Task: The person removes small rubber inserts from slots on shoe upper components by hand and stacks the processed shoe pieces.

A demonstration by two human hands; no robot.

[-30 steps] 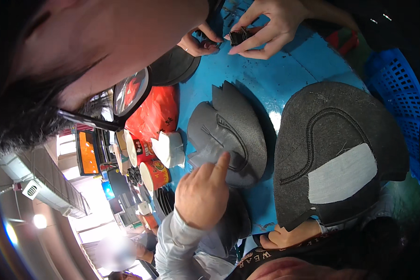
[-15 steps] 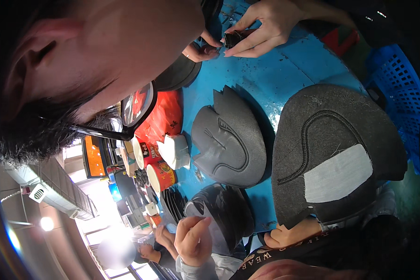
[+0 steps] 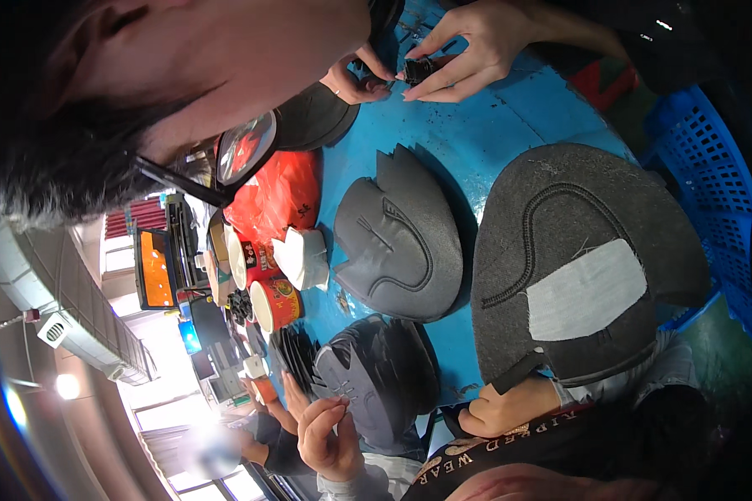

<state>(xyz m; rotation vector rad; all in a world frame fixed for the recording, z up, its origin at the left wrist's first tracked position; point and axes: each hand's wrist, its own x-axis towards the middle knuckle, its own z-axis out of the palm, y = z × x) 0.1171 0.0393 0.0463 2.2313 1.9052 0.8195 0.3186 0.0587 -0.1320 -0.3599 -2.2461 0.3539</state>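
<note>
My left hand (image 3: 330, 438) is raised at the lower left. Its thumb and fingers are pinched around something small and dark that I cannot make out. My right hand (image 3: 510, 407) is closed at the near edge of a large curved dark panel (image 3: 510, 192). This panel has a fuzzy face, a curved stitched ridge and a pale rectangular patch (image 3: 586, 290). Part of the right hand's grip is hidden. Beyond my left hand stands a stack of similar dark panels (image 3: 372, 376). A smooth moulded grey panel (image 3: 397, 242) lies mid-table.
A co-worker's head with glasses (image 3: 246, 146) fills the upper left. Their hands (image 3: 468, 54) hold a small dark piece at the far side of the blue table (image 3: 443, 125). A red bag (image 3: 280, 196), a paper cup (image 3: 274, 305) and a blue basket (image 3: 702, 150) stand around.
The view has shifted a little, so the panels sit further left. My left hand has turned from a loose fist to a pinch, and a small dark bit shows at its fingertips.
</note>
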